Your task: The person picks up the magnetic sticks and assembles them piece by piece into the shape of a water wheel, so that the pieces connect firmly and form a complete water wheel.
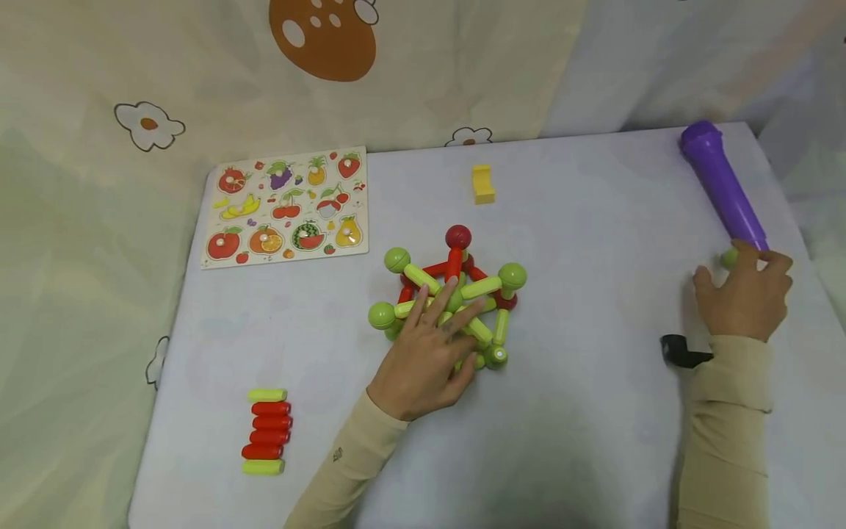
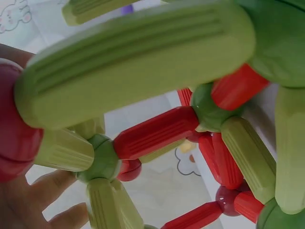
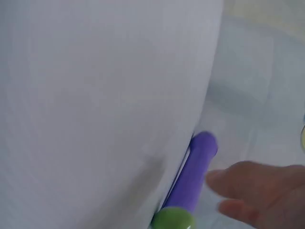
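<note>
A row of loose red and green rods (image 1: 266, 431) lies near the left front of the tabletop (image 1: 581, 220), with a fruit puzzle board (image 1: 286, 208) behind it at the back left. At the middle stands the rod-and-ball structure (image 1: 456, 294); the left hand (image 1: 429, 353) rests on it with fingers spread and straight across its green rods. A yellow block (image 1: 483, 184) sits behind, apart. Far right, the right hand (image 1: 743, 294) curls its fingers about a green ball (image 1: 729, 257) at the near end of the purple tube (image 1: 720, 184); whether it grips the ball cannot be told.
</note>
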The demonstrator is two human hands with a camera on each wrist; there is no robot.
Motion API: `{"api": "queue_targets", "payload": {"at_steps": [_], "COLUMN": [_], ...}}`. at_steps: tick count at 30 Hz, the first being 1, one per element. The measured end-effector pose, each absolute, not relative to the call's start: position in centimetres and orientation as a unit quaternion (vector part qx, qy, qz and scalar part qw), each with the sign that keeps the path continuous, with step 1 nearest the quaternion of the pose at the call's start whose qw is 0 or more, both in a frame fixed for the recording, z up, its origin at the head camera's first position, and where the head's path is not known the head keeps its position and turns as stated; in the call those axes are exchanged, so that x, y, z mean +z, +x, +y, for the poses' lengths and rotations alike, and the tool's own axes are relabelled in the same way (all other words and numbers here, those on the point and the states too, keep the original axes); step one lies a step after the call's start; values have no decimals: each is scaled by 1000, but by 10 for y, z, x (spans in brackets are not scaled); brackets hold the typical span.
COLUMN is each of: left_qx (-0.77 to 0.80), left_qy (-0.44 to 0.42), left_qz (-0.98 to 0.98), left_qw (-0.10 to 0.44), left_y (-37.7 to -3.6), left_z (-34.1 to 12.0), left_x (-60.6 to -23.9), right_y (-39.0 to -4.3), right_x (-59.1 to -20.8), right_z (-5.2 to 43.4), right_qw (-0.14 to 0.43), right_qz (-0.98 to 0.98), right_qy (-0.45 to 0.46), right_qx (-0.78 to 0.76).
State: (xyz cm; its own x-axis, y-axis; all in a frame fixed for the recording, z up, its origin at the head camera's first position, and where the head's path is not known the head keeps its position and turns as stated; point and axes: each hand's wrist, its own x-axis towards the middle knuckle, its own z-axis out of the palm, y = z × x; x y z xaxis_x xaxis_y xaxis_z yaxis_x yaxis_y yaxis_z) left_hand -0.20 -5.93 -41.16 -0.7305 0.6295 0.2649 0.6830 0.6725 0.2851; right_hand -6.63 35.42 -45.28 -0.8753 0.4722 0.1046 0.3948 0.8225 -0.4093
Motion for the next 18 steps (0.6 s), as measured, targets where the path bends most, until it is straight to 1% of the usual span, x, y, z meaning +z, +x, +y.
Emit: {"api": "queue_targets", "payload": {"at_steps": [2, 3, 5, 7, 10, 11, 14, 16, 18], "left_qx": [-188, -188, -189, -190, -196, -202, -222, -235, -244], "left_qy": [-363, -364, -368, -370, -372, -372, -375, -377, -379], "left_qz": [-910, -909, -907, -906, -904, -902, -896, -892, -888], "left_qw": [71, 72, 77, 81, 85, 84, 85, 85, 89], "left_y": [-3, -3, -4, -4, -6, -6, -8, -8, -10], "left_z": [-60, -60, -60, -60, -61, -61, -62, -63, -64], "left_x": [-412, -412, -412, -412, -413, -413, -415, -416, -416], "right_y": [-72, -74, -76, -79, -83, -82, -73, -60, -42], "right_x": [-452, -452, -452, -454, -455, -455, -455, -453, -450], "right_z": [373, 378, 385, 388, 385, 380, 349, 311, 269], "right_qw": [34, 17, 2, -1, -6, -5, 44, 81, 105], "right_qz": [-953, -954, -954, -957, -966, -969, -964, -941, -900], "right_qy": [-238, -236, -229, -214, -169, -145, -50, 33, 118], "right_qx": [182, 181, 192, 197, 196, 202, 256, 327, 406]}}
